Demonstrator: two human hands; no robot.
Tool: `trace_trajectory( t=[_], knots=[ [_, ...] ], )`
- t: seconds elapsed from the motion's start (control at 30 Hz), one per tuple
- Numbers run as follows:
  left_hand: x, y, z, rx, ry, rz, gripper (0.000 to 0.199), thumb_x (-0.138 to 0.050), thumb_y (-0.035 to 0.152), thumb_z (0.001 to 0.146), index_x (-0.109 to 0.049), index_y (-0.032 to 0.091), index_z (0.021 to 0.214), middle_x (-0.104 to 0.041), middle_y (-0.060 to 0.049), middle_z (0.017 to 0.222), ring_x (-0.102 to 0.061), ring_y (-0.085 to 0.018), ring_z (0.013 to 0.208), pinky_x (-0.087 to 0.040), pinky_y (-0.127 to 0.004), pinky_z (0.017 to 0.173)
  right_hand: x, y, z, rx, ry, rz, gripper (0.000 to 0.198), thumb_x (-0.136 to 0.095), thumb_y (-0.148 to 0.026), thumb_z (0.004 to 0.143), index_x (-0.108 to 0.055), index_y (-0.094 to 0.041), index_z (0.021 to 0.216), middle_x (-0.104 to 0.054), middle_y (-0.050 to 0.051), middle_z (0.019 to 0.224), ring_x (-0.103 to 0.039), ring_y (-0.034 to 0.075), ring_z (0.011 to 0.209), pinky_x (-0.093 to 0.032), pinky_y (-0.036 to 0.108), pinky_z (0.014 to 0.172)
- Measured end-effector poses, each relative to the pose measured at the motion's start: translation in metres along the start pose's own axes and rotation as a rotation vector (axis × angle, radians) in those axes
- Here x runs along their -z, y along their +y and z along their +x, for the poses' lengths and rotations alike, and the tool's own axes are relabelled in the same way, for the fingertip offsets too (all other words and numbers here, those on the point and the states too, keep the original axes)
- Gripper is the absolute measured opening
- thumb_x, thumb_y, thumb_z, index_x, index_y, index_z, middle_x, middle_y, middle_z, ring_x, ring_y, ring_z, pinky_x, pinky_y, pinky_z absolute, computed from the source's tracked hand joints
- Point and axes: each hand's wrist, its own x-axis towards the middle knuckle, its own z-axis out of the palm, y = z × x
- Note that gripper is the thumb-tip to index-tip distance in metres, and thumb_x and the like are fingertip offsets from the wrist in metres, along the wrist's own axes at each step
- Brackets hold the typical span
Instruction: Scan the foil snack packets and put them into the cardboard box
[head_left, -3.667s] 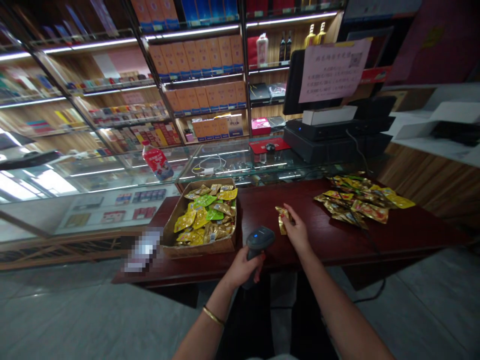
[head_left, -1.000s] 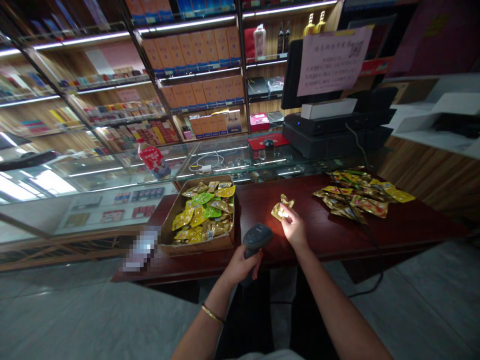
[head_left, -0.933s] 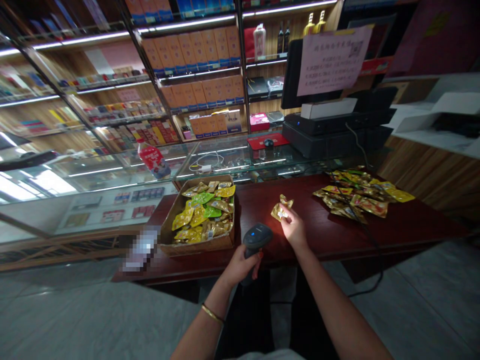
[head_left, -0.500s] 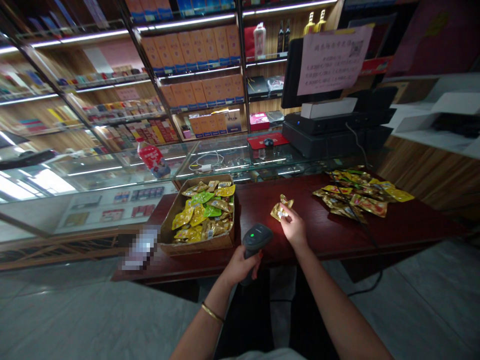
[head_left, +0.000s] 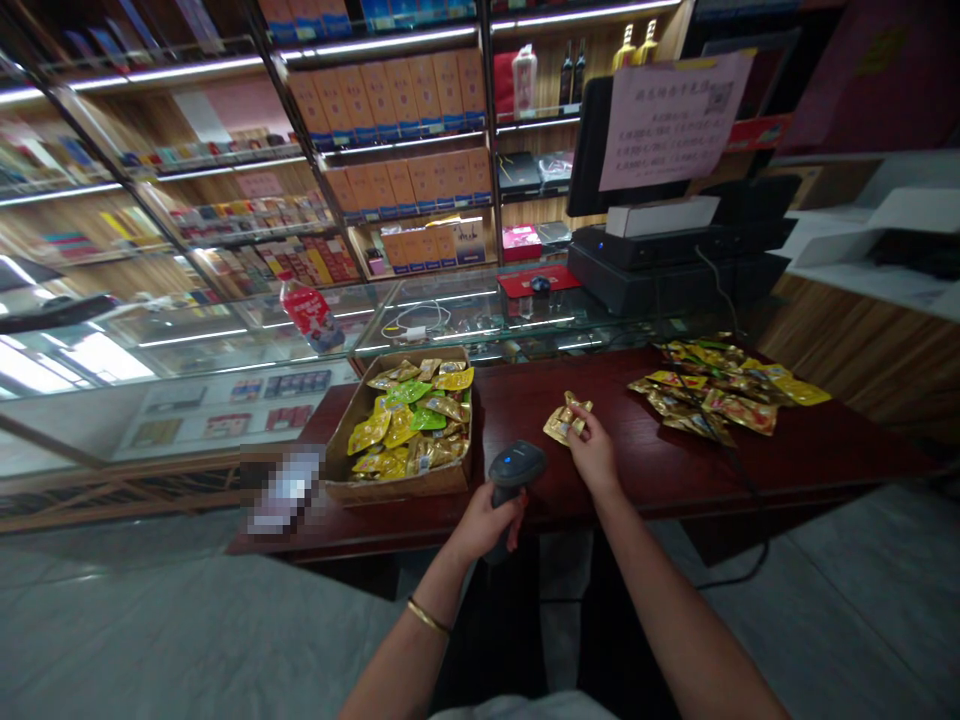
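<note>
I've got the left hand (head_left: 484,522) wrapped round a scanner (head_left: 523,460), blue light (head_left: 508,460) on, and the right hand (head_left: 596,456) pinching a gold packet (head_left: 558,424) between the cardboard box (head_left: 409,488) and the packet pile (head_left: 731,393).

L hand (head_left: 484,522), lower ctr, grips scanner (head_left: 519,464). R hand (head_left: 596,460), R of ctr, pinches gold pkt (head_left: 558,424). Box (head_left: 409,488) ctr-left.

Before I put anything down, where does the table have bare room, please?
Bare table shows behind the scanner, between the box and the held packet; between that packet and the heap of packets; and at the right end, beyond the heap. The left end is crowded with the box and a blurred item.
</note>
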Motion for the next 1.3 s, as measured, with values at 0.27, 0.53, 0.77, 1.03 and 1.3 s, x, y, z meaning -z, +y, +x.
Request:
trace_trajectory(
  t=[0.27, 0.53, 0.77, 1.03, 1.3],
  knots=[
    [-0.002, -0.004, 0.004, -0.017, 0.025, -0.078, 0.037, -0.073, 0.049, 0.076, -0.054, 0.019, 0.087, -0.054, 0.008, 0.051, -0.048, -0.009, 0.031, -0.039, -0.019, 0.033, 0.007, -0.012, -0.003, -0.06, 0.092, 0.116, 0.056, -0.071, -0.045, 0.072, -0.064, -0.019, 0.121, -0.075, 0.015, 0.119, -0.073, 0.03, 0.105, -0.058, 0.046, 0.092],
    [-0.005, -0.008, 0.009, 0.048, 0.113, -0.118, 0.037, -0.073, 0.047, 0.076, -0.052, 0.019, 0.09, -0.055, 0.008, 0.05, -0.048, -0.01, 0.031, -0.04, -0.02, 0.032, -0.049, -0.066, 0.007, -0.214, -0.239, 0.261, 0.085, -0.078, -0.041, 0.069, -0.044, -0.022, 0.145, -0.077, 0.011, 0.114, -0.075, 0.028, 0.1, -0.061, 0.041, 0.085],
    [-0.004, -0.008, 0.013, 0.143, 0.125, -0.104, 0.04, -0.077, 0.048, 0.073, -0.052, 0.019, 0.085, -0.055, 0.007, 0.049, -0.048, -0.01, 0.031, -0.04, -0.021, 0.032, -0.163, -0.137, 0.039, -0.072, -0.527, 0.178, 0.084, -0.074, -0.039, 0.079, -0.04, -0.021, 0.153, -0.075, 0.012, 0.119, -0.075, 0.026, 0.097, -0.06, 0.047, 0.089],
    [0.001, -0.004, 0.012, 0.127, 0.101, -0.112, 0.042, -0.076, 0.053, 0.074, -0.053, 0.019, 0.087, -0.055, 0.007, 0.052, -0.049, -0.01, 0.032, -0.04, -0.019, 0.031, -0.006, -0.057, 0.028, 0.307, -0.018, -0.671, 0.053, -0.053, -0.036, 0.09, -0.059, -0.017, 0.139, -0.057, 0.019, 0.146, -0.044, 0.038, 0.142, -0.027, 0.065, 0.119],
    [0.002, 0.0, 0.011, 0.139, 0.085, -0.102, 0.043, -0.075, 0.053, 0.074, -0.053, 0.019, 0.089, -0.056, 0.007, 0.053, -0.049, -0.01, 0.032, -0.04, -0.019, 0.031, 0.091, -0.012, 0.05, 0.141, 0.145, -1.156, 0.069, -0.038, -0.039, 0.097, -0.039, 0.003, 0.151, -0.045, 0.032, 0.152, -0.021, 0.043, 0.153, -0.001, 0.076, 0.115]
  ],
)
